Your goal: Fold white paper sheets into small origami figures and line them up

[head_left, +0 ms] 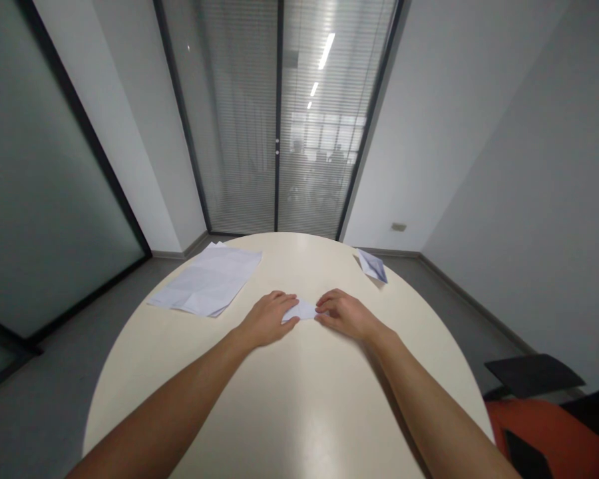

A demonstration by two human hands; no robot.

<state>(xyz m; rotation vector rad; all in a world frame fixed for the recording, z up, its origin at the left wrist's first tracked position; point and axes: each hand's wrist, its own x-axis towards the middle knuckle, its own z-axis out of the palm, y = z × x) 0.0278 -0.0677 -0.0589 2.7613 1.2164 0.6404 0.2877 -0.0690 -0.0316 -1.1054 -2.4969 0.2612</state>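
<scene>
A small folded piece of white paper [303,310] lies on the round table between my two hands. My left hand [270,318] rests over its left part, with the thumb and fingers pressing it from both sides. At the paper's right tip, the thumb and fingers of my right hand [346,314] are closed on the corner. The paper's outer ends are partly hidden under my fingers.
Several loose white sheets [209,276] lie on the table [289,399] at the left. A folded paper piece [373,266] stands near the far right edge. An orange chair [549,432] is at the lower right. Glass panels with blinds [249,133] rise behind.
</scene>
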